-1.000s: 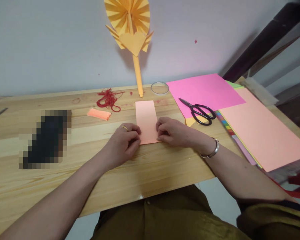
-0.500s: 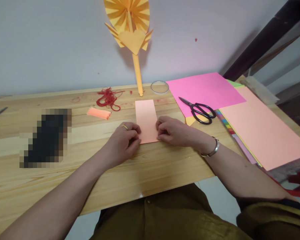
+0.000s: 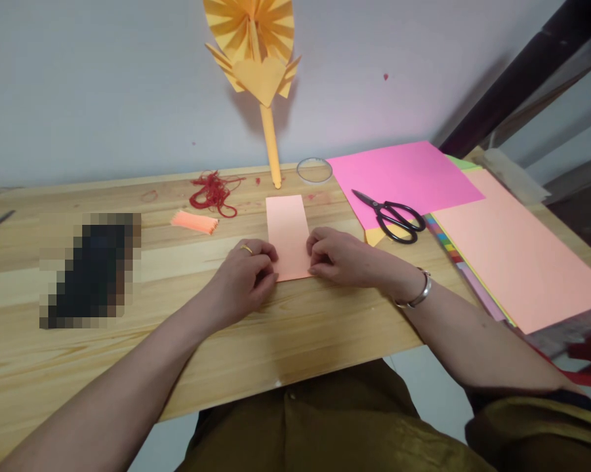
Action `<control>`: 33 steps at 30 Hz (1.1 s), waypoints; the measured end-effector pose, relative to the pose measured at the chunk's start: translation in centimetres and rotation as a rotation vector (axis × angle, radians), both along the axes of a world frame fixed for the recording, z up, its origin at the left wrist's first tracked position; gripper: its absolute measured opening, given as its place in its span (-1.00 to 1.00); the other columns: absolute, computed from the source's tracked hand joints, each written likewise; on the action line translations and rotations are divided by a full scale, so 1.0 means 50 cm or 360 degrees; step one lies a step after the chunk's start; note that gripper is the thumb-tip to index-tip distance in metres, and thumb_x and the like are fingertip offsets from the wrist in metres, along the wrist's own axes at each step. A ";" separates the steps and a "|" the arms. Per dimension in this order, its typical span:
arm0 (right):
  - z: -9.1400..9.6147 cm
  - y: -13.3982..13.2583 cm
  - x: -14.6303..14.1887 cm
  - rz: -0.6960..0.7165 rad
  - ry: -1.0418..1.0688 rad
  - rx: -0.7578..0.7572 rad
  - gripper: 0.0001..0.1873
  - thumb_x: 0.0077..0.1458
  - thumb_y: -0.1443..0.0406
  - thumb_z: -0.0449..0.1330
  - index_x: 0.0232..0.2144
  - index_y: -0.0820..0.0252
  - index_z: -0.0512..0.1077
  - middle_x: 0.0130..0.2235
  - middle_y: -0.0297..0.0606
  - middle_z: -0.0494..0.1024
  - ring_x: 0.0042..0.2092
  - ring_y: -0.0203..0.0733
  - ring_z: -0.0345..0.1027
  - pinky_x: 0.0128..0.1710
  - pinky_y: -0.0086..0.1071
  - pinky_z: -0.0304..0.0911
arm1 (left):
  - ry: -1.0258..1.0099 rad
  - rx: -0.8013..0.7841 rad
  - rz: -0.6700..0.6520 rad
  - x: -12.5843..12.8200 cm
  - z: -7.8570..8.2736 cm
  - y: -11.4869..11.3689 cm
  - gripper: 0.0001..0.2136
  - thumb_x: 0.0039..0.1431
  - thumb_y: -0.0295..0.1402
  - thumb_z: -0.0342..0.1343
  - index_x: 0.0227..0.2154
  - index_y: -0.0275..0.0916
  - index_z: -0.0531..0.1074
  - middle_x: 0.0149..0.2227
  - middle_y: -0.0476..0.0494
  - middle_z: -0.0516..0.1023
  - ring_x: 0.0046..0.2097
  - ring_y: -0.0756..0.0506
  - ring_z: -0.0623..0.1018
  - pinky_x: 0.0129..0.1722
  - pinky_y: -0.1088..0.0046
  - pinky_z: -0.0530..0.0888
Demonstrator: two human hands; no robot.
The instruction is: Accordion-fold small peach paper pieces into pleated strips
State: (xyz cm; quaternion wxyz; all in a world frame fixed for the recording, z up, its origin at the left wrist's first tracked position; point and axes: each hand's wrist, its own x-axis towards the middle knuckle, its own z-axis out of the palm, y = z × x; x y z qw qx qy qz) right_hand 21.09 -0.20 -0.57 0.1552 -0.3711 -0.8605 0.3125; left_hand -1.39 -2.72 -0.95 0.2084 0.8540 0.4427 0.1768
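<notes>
A narrow peach paper strip (image 3: 288,229) lies on the wooden table (image 3: 226,364), its short near edge toward me. My left hand (image 3: 252,274), with a ring on one finger, is closed on the strip's lower left edge. Across from it, my right hand (image 3: 332,257) is closed at the lower right edge, fingers curled and pressed together. A bracelet (image 3: 416,290) circles my right wrist. Just beyond my left hand lies a small pleated orange paper piece (image 3: 195,223).
Black-handled scissors (image 3: 391,216) rest on pink paper (image 3: 403,180). Peach sheets (image 3: 521,249) lie stacked at the right. Red thread (image 3: 212,195), a clear ring (image 3: 315,170) and a yellow paper fan (image 3: 260,78) against the wall are at the back. A blurred dark object (image 3: 91,272) is at the left.
</notes>
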 end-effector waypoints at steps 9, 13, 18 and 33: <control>-0.003 0.000 0.001 -0.0018 -0.0006 -0.0004 -0.86 -0.07 0.44 0.12 -0.62 0.26 0.34 -0.28 -0.27 0.37 -0.33 -0.35 0.24 -0.32 -0.45 0.17 | -0.0002 -0.0009 0.0022 0.003 0.000 -0.001 -0.83 0.02 -0.40 -0.02 -0.64 -0.23 0.27 -0.24 -0.16 0.42 -0.19 -0.12 0.38 -0.17 0.27 0.39; -0.001 0.000 0.001 -0.0020 0.0000 -0.0004 -0.86 -0.06 0.44 0.11 -0.62 0.27 0.33 -0.29 -0.27 0.37 -0.33 -0.36 0.24 -0.33 -0.46 0.17 | -0.0021 0.0023 0.0025 0.003 -0.002 -0.002 -0.84 0.02 -0.41 -0.02 -0.64 -0.23 0.27 -0.24 -0.16 0.41 -0.19 -0.12 0.38 -0.17 0.27 0.38; -0.001 0.000 0.000 -0.0006 0.0011 -0.0001 -0.86 -0.07 0.46 0.12 -0.62 0.27 0.34 -0.29 -0.26 0.36 -0.33 -0.35 0.24 -0.33 -0.45 0.17 | 0.0027 0.0032 0.0022 0.004 -0.004 -0.002 -0.84 0.01 -0.41 -0.01 -0.64 -0.23 0.26 -0.24 -0.16 0.42 -0.19 -0.12 0.38 -0.18 0.28 0.38; -0.008 0.002 0.003 -0.0006 0.0005 0.0005 -0.89 -0.05 0.42 0.13 -0.59 0.27 0.34 -0.27 -0.27 0.38 -0.33 -0.35 0.23 -0.33 -0.45 0.16 | 0.0249 0.0536 -0.0361 -0.005 -0.028 -0.007 -0.64 0.15 -0.51 -0.07 -0.07 0.01 0.42 0.00 -0.17 0.32 -0.02 -0.16 0.37 -0.03 0.10 0.31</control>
